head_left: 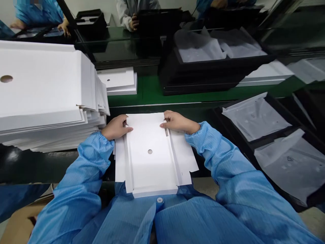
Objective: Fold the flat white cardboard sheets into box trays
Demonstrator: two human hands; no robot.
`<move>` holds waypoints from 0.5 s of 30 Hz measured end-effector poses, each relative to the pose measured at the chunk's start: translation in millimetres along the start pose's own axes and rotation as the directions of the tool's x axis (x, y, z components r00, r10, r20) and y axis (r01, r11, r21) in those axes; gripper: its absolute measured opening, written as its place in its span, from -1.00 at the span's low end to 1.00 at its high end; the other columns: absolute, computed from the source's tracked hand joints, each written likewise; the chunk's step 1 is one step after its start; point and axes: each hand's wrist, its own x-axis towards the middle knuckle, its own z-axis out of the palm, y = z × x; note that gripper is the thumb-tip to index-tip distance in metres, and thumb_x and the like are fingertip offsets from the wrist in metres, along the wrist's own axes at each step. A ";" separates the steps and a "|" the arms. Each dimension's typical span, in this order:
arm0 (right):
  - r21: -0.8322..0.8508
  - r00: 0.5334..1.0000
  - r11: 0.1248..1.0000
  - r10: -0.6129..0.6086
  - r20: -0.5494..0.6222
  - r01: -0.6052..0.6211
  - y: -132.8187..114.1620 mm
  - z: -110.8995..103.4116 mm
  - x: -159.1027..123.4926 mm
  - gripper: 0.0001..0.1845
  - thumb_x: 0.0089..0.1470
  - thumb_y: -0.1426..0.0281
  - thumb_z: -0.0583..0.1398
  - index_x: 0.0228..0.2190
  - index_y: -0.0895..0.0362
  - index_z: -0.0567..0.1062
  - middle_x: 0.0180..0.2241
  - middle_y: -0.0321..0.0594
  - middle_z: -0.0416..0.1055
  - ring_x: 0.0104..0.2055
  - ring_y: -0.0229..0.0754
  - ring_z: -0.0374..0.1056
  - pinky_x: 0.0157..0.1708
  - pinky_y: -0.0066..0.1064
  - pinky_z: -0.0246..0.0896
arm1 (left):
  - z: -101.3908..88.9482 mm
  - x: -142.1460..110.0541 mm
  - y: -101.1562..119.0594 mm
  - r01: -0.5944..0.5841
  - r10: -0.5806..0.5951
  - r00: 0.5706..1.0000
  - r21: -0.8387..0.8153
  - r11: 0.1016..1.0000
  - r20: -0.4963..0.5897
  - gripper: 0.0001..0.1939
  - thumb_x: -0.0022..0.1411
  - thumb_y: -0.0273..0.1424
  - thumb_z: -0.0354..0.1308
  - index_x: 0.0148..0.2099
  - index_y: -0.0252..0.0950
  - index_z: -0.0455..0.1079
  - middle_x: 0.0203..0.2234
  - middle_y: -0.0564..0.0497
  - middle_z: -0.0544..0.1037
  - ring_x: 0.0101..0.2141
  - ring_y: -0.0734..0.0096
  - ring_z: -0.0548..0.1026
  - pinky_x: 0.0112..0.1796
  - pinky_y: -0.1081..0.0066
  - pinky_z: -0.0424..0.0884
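A white cardboard box blank [152,169] with a small round hole lies in front of me, its near end by my smock. Its side flaps stand partly folded up. My left hand [115,127] pinches the far left corner, thumb on top and fingers behind the edge. At the far right corner, my right hand [177,122] grips the cardboard in the same way. More flat white sheets [186,152] show beneath the blank on both sides.
A tall stack of white blanks [40,81] rises at left. Folded white boxes [119,79] sit on the green conveyor [149,89]. Black trays [193,76] with translucent bags stand behind; another black tray [251,144] lies at right. Co-workers' hands [134,22] show across the line.
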 end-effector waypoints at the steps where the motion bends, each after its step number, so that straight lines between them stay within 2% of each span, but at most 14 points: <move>1: -0.090 1.000 0.996 0.004 -0.005 -0.004 2.7 0.7 1.0 -0.75 -0.04 0.21 0.33 -0.41 0.14 0.53 -0.22 -0.17 0.42 -0.16 -0.09 0.37 -0.12 -0.26 0.31 | 1.0 1.4 2.3 0.005 -0.006 1.000 0.025 1.000 0.015 -0.64 -0.05 -0.31 0.38 -0.15 -0.21 0.49 -0.36 0.08 0.50 -0.33 0.34 0.45 -0.28 0.42 0.37; 4: -0.251 0.999 0.967 0.034 0.002 -0.032 9.6 4.5 2.8 -0.71 -0.10 0.21 0.36 -0.37 0.12 0.49 -0.26 -0.19 0.40 -0.17 -0.06 0.34 -0.11 -0.22 0.27 | 5.2 6.3 5.0 0.025 -0.028 0.997 0.052 0.998 0.068 -0.32 -0.12 -0.37 0.43 0.12 -0.16 0.45 -0.38 0.13 0.50 -0.36 0.35 0.45 -0.27 0.42 0.38; 6: -0.306 1.000 0.952 0.028 0.004 -0.026 11.2 8.4 3.2 -0.60 -0.12 0.22 0.38 -0.23 0.13 0.50 -0.21 -0.16 0.43 -0.10 0.01 0.34 -0.04 -0.16 0.25 | 7.9 10.7 4.5 0.022 -0.030 0.993 0.072 0.997 0.114 -0.23 -0.15 -0.41 0.45 0.18 -0.15 0.44 -0.31 0.09 0.56 -0.32 0.31 0.49 -0.21 0.39 0.40; 9: -0.390 1.000 0.921 -0.016 -0.015 0.009 4.7 14.6 3.3 -0.23 -0.11 0.24 0.41 0.14 0.12 0.39 0.00 -0.04 0.43 0.08 0.15 0.29 0.08 -0.05 0.19 | 11.0 17.7 3.8 0.025 -0.044 0.981 0.106 0.994 0.187 -0.37 -0.18 -0.46 0.46 0.04 -0.16 0.57 -0.23 0.03 0.61 -0.23 0.20 0.54 -0.13 0.36 0.41; 11: -0.468 0.999 0.883 -0.045 0.010 0.045 -5.4 17.9 3.9 -0.08 -0.07 0.30 0.40 0.29 0.12 0.25 0.14 0.03 0.36 0.18 0.23 0.21 0.12 -0.01 0.12 | 12.5 21.1 4.2 0.027 -0.057 0.978 0.149 0.988 0.202 -0.41 -0.20 -0.48 0.46 -0.01 -0.15 0.60 -0.23 0.02 0.62 -0.20 0.16 0.55 -0.11 0.34 0.41; 13: -0.540 0.995 0.837 -0.050 0.081 0.086 -17.3 20.4 4.9 -0.13 -0.01 0.36 0.36 0.30 0.14 0.24 0.16 0.07 0.34 0.19 0.25 0.21 0.11 -0.02 0.08 | 14.2 22.5 5.2 0.011 -0.052 0.980 0.207 0.978 0.192 -0.42 -0.20 -0.47 0.47 -0.02 -0.16 0.60 -0.22 0.01 0.62 -0.18 0.14 0.55 -0.10 0.32 0.41; 15: -0.601 0.990 0.791 -0.041 0.134 0.114 -27.9 22.5 5.5 -0.30 0.05 0.40 0.33 0.22 0.16 0.35 0.09 0.06 0.39 0.11 0.21 0.27 0.05 -0.08 0.07 | 16.5 21.4 6.5 0.002 -0.051 0.982 0.261 0.965 0.181 -0.48 -0.18 -0.46 0.46 -0.06 -0.19 0.59 -0.21 -0.01 0.61 -0.18 0.12 0.54 -0.11 0.31 0.41</move>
